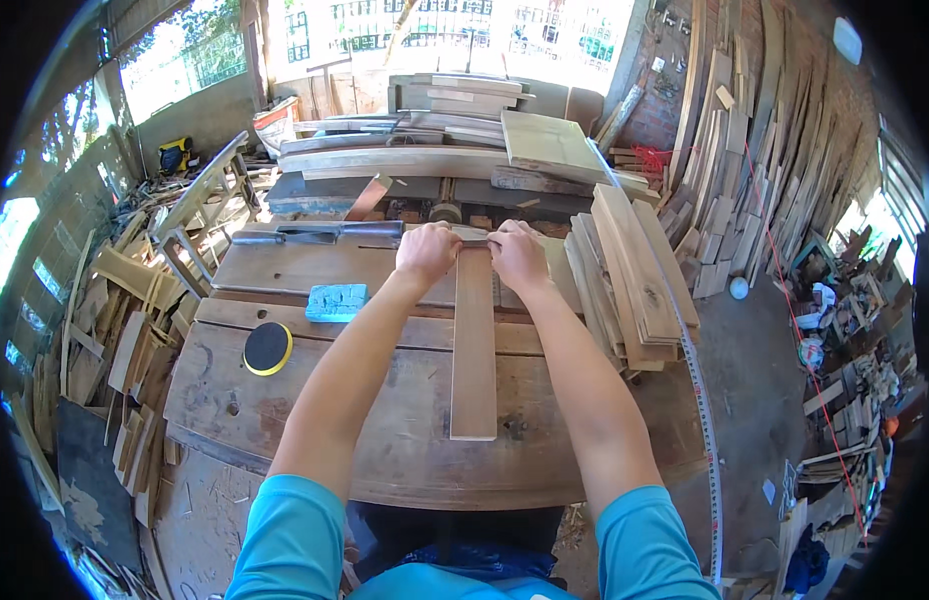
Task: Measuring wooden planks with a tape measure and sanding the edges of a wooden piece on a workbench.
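Note:
A long, narrow wooden board point(474, 350) lies flat on the workbench point(285, 400), pointing away from me. At its far end my left hand point(428, 250) and my right hand point(519, 252) face each other, fingers closed. Between them a thin dark strip point(473, 242) crosses the board, pinched at both ends; its exact kind is hard to make out. Left of my left forearm are a pale blue block point(337, 302) and a round black sanding pad point(269, 348) with a yellow edge. Long dark metal tools point(320, 232) lie behind them.
Stacked boards point(635, 275) stand on the bench's right side, with a measuring tape point(707, 430) running down beside them. More planks point(415, 160) lie across the back. Timber point(730, 150) leans on the right wall. Wood scraps point(135, 370) pile up at left.

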Demonstrator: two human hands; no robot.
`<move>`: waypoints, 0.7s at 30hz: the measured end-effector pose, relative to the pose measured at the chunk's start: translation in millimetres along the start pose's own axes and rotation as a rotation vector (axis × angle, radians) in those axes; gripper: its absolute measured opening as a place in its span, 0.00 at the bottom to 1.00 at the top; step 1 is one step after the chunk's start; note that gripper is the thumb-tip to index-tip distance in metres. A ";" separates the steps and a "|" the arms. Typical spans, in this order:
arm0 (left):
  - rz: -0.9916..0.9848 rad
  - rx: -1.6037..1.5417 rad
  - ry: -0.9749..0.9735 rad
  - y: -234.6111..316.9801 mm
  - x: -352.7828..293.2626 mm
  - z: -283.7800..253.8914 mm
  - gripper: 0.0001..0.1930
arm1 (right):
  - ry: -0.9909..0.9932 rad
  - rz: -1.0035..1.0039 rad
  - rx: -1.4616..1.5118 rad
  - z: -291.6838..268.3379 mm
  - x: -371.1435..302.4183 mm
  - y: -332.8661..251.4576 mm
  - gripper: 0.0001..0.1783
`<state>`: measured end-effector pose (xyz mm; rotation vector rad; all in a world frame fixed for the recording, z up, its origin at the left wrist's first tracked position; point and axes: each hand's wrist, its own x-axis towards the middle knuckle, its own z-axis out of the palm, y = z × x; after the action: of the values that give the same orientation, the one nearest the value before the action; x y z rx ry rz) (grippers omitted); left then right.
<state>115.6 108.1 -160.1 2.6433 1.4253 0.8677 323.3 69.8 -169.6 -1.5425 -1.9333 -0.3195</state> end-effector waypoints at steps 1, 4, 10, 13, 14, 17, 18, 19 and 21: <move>0.045 0.030 0.040 -0.5 -2.0 2.8 0.11 | 0.002 -0.003 0.000 4.4 -3.0 4.5 0.06; 0.071 0.039 0.043 -1.8 -1.2 2.3 0.11 | 0.072 -0.052 0.038 10.7 -4.3 10.0 0.05; -0.011 0.069 -0.024 -5.1 -0.1 1.7 0.10 | 0.058 -0.014 0.131 11.7 -2.3 0.2 0.06; 0.015 0.071 -0.066 -0.7 -1.9 2.7 0.10 | 0.033 -0.058 0.106 1.4 -9.9 5.9 0.07; 0.031 0.054 -0.081 1.4 -4.7 0.5 0.10 | 0.034 -0.070 0.078 -2.4 -13.5 7.5 0.08; 0.009 0.044 -0.097 3.7 -13.8 -6.4 0.10 | -0.039 -0.057 0.077 -10.5 -19.6 6.2 0.08; -0.007 0.035 -0.117 3.2 -16.2 -8.0 0.11 | -0.070 -0.037 0.073 -13.1 -20.8 3.1 0.07; -0.008 0.038 -0.116 1.9 -17.8 -9.9 0.11 | -0.069 -0.039 0.075 -14.2 -21.1 -0.7 0.07; 0.007 0.005 -0.064 2.4 -23.2 -9.6 0.11 | -0.047 -0.011 0.095 -15.9 -27.0 -3.4 0.07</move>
<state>102.9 86.4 -162.1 2.6553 1.4071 0.7727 328.3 39.0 -173.2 -1.4908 -1.9646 -0.1944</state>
